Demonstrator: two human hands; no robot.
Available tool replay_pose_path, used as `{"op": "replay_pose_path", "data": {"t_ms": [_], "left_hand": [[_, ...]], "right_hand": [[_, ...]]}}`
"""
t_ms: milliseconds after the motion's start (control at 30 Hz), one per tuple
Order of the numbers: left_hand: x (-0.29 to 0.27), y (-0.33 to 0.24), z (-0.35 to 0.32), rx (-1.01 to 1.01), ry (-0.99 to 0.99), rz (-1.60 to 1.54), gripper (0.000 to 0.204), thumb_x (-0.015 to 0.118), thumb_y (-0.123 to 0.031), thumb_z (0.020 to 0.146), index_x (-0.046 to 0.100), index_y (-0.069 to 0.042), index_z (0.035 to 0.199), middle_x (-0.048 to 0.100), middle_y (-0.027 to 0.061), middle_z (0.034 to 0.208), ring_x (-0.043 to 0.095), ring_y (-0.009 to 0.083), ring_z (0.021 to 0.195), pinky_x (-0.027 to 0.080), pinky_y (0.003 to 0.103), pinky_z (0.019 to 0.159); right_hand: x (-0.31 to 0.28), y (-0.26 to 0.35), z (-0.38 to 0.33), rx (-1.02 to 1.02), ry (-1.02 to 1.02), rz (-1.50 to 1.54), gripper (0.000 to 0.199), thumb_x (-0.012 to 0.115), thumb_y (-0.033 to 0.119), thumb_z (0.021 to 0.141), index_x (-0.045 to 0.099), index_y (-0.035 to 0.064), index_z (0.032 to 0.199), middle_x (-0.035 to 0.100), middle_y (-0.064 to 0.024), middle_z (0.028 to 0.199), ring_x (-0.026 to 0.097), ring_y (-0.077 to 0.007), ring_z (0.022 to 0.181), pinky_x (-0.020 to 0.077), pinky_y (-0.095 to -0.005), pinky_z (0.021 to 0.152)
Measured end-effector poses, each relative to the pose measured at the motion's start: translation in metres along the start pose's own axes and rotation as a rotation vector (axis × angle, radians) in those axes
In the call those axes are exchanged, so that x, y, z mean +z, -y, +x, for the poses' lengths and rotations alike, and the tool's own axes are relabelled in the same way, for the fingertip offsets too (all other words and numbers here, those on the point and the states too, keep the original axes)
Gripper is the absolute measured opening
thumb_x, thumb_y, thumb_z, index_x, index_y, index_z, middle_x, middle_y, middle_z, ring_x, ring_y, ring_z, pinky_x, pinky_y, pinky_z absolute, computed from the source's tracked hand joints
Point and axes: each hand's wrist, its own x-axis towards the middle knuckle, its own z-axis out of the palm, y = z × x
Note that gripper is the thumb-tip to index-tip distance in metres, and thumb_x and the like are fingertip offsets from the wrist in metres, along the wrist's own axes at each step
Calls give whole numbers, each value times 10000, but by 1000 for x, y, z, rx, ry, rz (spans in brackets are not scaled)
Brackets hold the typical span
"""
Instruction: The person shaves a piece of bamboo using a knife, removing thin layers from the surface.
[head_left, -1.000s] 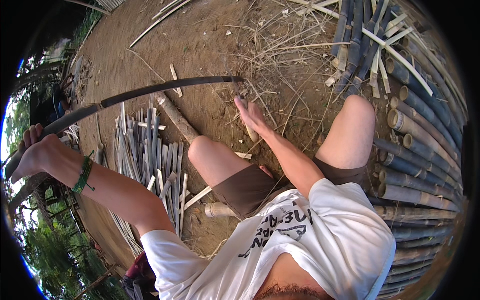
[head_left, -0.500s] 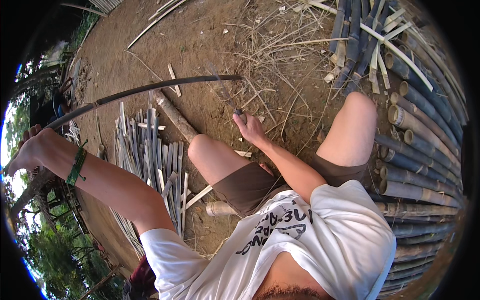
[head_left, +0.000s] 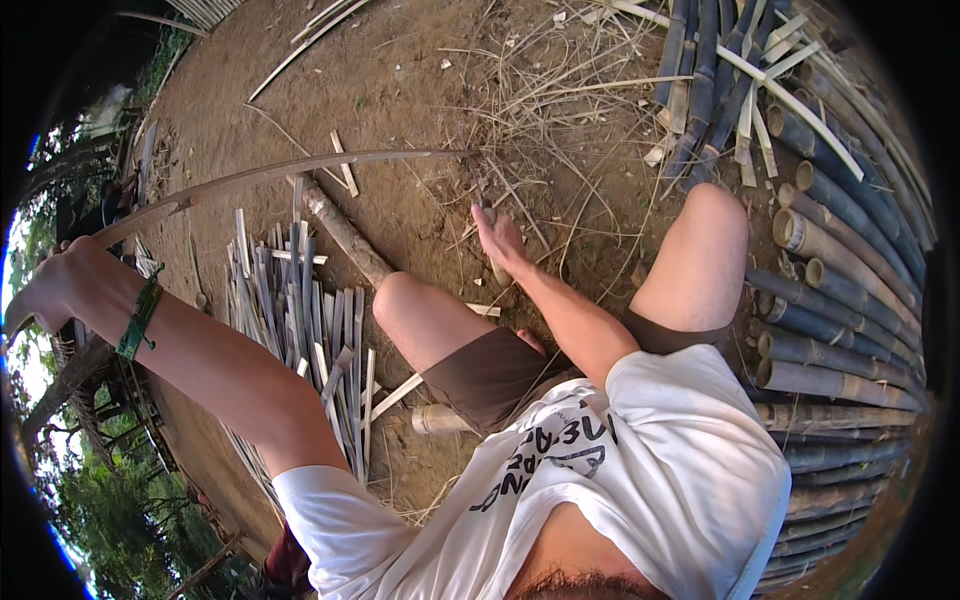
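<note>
My left hand [head_left: 65, 285], raised at the far left, is closed around a long bamboo strip [head_left: 265, 173]. The strip arches across the view, its pale brown inner face showing, and its thin far end reaches the ground near the scattered shavings. In front of my knees, my right hand [head_left: 502, 242] is wrapped round the handle of a knife [head_left: 487, 210]. The knife's blade hardly shows against the brown soil. Between the knife and the strip's far end there is a small gap.
Split bamboo strips [head_left: 315, 310] lie in a pile left of my knee, beside a short pole [head_left: 345, 232]. Whole bamboo poles [head_left: 850, 345] are stacked at the right. Thin shavings [head_left: 560, 100] litter the dirt ahead, near darker split pieces [head_left: 700, 90].
The bamboo strip has turned over from its dark outer side to its paler inner side. My left hand has rolled with it, and the knife's blade has swung from its earlier upright slant.
</note>
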Motion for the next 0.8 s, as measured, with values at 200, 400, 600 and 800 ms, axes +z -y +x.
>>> {"op": "replay_pose_path", "data": {"t_ms": [200,400,600,800], "left_hand": [[-16,1,21,48,-23,44,548,401,-514,927,483,28,930,590,164,694,584,255,575,526,387,528],[-12,-8,-1,0,-20,29,626,405,-578,938,463,44,981,578,160,702,576,252,581,517,385,518],[-35,-19,3,-31,-26,100,707,408,-641,948,443,60,1032,566,155,710,567,249,588,509,382,508],[-155,-9,93,-87,-109,215,611,502,-573,971,482,38,965,571,141,717,575,239,651,505,359,535]], "right_hand": [[2,20,-20,-211,109,36,574,438,637,973,522,119,741,452,24,539,439,-127,435,373,-349,399],[-35,-14,26,236,132,-125,664,418,729,922,533,112,703,520,-21,612,560,-174,573,449,-415,520],[-51,-34,16,441,136,-133,725,454,708,916,660,14,952,647,-117,738,643,-269,678,515,-449,727],[-47,-22,24,557,264,73,760,517,702,891,636,-38,1018,673,-185,903,670,-295,852,507,-420,777]]}}
